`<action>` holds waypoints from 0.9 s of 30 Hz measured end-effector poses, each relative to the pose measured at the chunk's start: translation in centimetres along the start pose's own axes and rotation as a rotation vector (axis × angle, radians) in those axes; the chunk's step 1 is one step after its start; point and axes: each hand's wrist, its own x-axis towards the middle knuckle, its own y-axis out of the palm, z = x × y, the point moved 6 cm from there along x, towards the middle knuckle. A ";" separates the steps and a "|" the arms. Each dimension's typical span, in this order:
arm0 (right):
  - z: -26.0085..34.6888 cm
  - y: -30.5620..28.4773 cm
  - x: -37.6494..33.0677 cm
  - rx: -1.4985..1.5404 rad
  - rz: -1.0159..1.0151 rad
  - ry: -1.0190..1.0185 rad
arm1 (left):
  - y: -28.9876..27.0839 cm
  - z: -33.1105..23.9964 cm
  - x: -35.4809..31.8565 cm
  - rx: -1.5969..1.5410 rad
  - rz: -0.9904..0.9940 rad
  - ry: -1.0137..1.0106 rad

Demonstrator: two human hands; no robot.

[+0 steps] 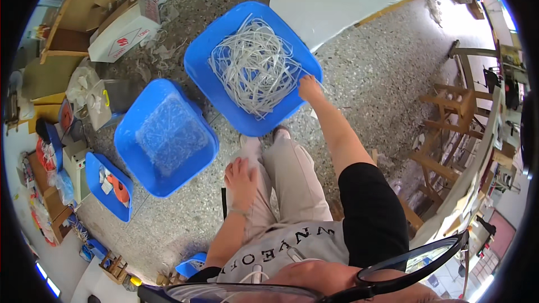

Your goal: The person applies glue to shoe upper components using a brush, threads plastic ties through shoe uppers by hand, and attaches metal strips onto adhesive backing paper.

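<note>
A large blue plastic bin (197, 59) stands on the floor in front of my feet. Inside it lies a tangled heap of thin, whitish plastic strips (252, 67). At the bin's right rim my right hand (310, 88) is closed, pinching strips that trail from the edge of the heap; its fingertips are partly hidden. My left hand (241, 182) rests on my left thigh, above the knee, with its fingers stretched out and nothing in them.
Left of the strips stands a second blue bin (132, 154) with whitish bits across its bottom. A smaller blue tray (92, 191) holds orange and white items. Cardboard boxes (126, 31) sit at the far left, a white panel (331, 0) beyond, and a wooden frame (455, 106) at right.
</note>
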 end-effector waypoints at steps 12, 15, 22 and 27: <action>1.2 5.7 20.0 -0.532 0.090 -0.165 | 2.7 2.0 9.5 0.017 -0.073 -0.042; -1.0 4.1 16.6 -0.646 0.119 -0.241 | 3.3 1.1 10.1 -0.044 -0.029 -0.028; 5.9 -6.9 -10.2 0.345 -0.161 -0.730 | 0.4 -0.3 6.3 -0.251 0.040 -0.063; 7.7 -17.9 -26.9 0.704 -0.072 -0.579 | 1.8 -11.1 5.4 -1.832 0.637 -0.880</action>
